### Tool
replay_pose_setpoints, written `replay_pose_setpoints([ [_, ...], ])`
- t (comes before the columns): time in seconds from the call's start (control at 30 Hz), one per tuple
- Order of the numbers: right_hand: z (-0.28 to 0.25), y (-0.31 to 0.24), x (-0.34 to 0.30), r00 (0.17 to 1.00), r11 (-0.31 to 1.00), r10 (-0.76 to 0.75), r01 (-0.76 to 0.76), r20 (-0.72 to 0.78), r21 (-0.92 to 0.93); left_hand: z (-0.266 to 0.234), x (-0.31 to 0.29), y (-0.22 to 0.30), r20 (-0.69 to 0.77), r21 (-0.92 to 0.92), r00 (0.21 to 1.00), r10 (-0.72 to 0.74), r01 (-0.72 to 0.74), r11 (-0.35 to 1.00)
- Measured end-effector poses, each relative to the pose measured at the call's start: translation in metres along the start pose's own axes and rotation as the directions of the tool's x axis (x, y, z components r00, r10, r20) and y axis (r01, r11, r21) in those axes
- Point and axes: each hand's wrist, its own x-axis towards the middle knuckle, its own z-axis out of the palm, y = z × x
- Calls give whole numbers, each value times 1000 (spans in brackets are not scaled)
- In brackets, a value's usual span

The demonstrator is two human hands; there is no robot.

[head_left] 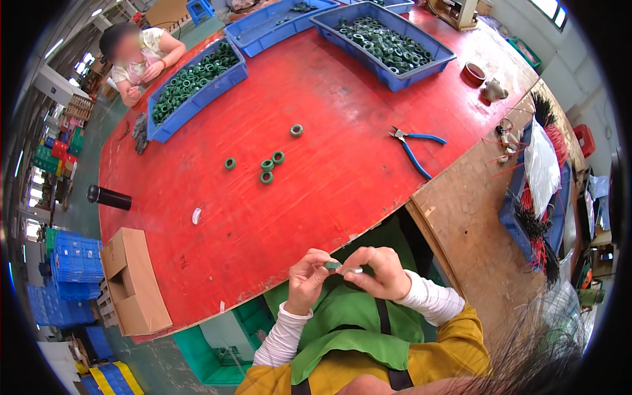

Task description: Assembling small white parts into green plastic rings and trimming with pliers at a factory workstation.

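Observation:
Just over the near edge of the red table, my left hand pinches a small green ring between thumb and fingertips. My right hand is close beside it, its thumb and forefinger closed on a small white piece whose kind I cannot make out. The white piece is at or very near the ring; whether they touch is too small to tell. Farther out on the table lie several loose green rings, one of them darker.
Blue trays of green rings stand at the back and far left, where another person sits. Blue-handled side cutters, a tape roll, a black bottle, a cardboard box and a wire-filled blue bin surround me.

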Motion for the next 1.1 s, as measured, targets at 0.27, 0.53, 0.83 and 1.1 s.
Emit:
replay_pose_setpoints([
  [0.27, -9, 9, 12, 977, 939, 191, -211, 99, 272, -3, 2, 13, 33, 268, 999, -10, 1, 963],
  [0.53, -1, 40, 20, 743, 476, 623, -607, 243, 637, -11, 13, 20, 129, 280, 990, -63, 25, 960],
  [0.83, 25, 67, 8, 704, 148, 671, -436, 234, 888, -10, 18, 8, -103, -58, 986, -133, 128, 990],
  [1.1, 48, 51, 27, 811, 602, 557, -247, -178, 760, -17, 21, -6, -226, 341, 949, 222, -136, 930],
])
